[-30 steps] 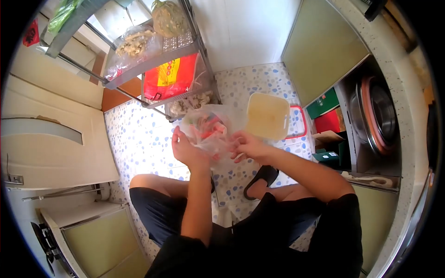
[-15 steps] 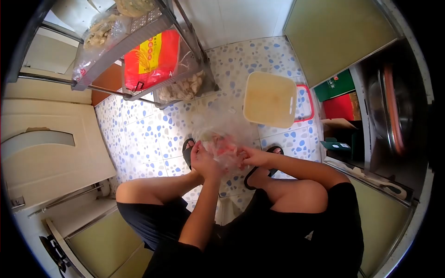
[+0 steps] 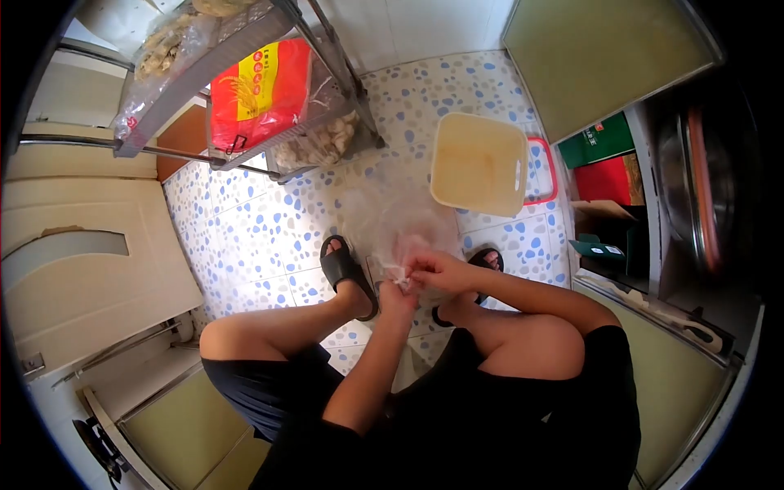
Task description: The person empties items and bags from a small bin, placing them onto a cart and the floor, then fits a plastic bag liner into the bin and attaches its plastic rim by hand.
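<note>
A clear plastic bag [image 3: 404,222] hangs over the floor between my feet, with something pinkish showing through it close to my fingers. My left hand [image 3: 397,297] is closed around a gathered, whitish twisted part of the bag. Right beside it, my right hand [image 3: 439,271] pinches the same gathered part. The two hands touch or nearly touch, and the fingertips partly hide the bag's twisted end. Beyond the bag on the right stands a cream plastic bin [image 3: 478,166], open at the top.
A red-rimmed lid or frame [image 3: 549,173] lies beside the bin. A shelf rack [image 3: 359,90] at upper left holds a red and yellow packet [image 3: 265,91] and bagged dry food [image 3: 318,144]. An open cabinet on the right contains a green box [image 3: 598,140] and pans [image 3: 694,192].
My hands have come closer together and lower, and the bag's opening is now gathered between them. The pinkish part shows less. The view has shifted slightly.
</note>
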Tool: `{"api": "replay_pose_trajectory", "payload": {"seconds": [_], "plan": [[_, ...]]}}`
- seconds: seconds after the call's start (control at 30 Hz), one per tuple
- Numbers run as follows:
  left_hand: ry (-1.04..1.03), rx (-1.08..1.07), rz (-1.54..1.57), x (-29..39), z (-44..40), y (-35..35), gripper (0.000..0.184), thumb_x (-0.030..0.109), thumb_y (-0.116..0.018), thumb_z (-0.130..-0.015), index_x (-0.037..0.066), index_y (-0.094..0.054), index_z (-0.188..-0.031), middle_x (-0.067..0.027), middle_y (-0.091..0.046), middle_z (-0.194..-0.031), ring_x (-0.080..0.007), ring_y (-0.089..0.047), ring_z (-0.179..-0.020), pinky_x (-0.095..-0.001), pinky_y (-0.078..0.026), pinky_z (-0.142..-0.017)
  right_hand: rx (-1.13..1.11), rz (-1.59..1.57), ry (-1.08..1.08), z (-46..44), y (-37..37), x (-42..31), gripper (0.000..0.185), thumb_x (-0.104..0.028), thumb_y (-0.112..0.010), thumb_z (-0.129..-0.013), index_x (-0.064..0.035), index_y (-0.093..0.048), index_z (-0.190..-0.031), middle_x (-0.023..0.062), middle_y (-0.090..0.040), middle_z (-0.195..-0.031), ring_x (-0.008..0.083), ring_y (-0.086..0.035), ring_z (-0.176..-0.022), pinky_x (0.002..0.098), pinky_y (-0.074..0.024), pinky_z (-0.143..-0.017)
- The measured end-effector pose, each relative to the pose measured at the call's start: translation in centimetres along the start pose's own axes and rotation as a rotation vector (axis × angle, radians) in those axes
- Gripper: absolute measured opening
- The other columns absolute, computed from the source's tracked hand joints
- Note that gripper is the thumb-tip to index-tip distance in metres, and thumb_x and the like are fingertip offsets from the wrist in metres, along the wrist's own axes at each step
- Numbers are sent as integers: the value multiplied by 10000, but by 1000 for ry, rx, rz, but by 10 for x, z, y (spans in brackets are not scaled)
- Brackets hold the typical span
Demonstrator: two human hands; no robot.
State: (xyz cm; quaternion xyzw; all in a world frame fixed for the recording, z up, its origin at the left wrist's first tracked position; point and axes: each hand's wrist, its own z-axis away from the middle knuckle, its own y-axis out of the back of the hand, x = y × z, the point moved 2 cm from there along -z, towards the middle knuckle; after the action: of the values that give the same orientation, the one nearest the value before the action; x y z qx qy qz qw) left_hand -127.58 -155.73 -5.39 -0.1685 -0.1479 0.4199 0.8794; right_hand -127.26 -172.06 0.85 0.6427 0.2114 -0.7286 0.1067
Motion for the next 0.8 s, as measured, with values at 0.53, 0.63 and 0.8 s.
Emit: {"api": "replay_pose_trajectory", "payload": {"seconds": [0.53, 0.63, 0.8], "plan": [[-12, -279, 66, -1, -3, -29, 262, 104, -475, -990, 42, -602, -1210, -91, -640, -1166, -225, -631, -1012, -339, -558, -834, -13, 309, 25, 22, 5, -27, 185, -26, -607, -814, -66, -637, -992, 92, -652, -915, 255, -639, -824, 346, -498, -711], [0, -246, -38, -7, 2, -42, 323, 84, -510, -972, 60, -586, -1285, -103, -629, -1234, -251, -611, -1115, -377, -528, -932, -51, 306, 11, 12, 5, -31, 149, -28, -605, -816, -53, -631, -960, 86, -661, -878, 234, -645, -801, 337, -499, -715], [-252, -283, -240, -2, -23, -72, 406, 121, -571, -951, 77, -570, -1354, -118, -624, -1298, -275, -598, -1186, -386, -493, -1000, -136, 82, -94, 7, 1, -33, 72, -24, -568, -904, -53, -600, -962, 72, -676, -883, 201, -654, -811, 323, -518, -726]]}}
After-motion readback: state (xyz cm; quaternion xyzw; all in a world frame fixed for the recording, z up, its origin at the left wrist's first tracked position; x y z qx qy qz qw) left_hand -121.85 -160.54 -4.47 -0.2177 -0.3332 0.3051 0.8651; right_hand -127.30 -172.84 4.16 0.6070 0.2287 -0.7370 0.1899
